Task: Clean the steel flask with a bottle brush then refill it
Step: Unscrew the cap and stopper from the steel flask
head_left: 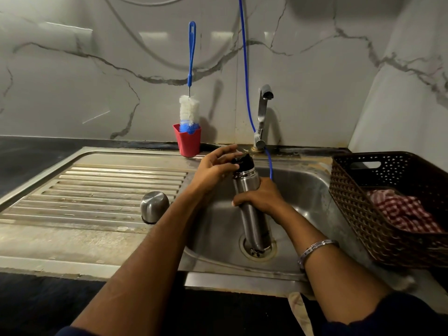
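The steel flask (252, 202) stands upright in the sink (310, 190), base on the drain. The right hand (260, 198) clamps its brushed body; the left hand (215, 169), fingers loosely spread, touches the black stopper (243, 163) from 9 o'clock. Best to brace firmly and twist squarely. The bristly bottle brush (190, 112) waits at 11 o'clock.

Brushed steel flask (252, 214) with glossy black plastic stopper (244, 162); dull, stained steel sink (303, 190); woven plastic basket (358, 214).
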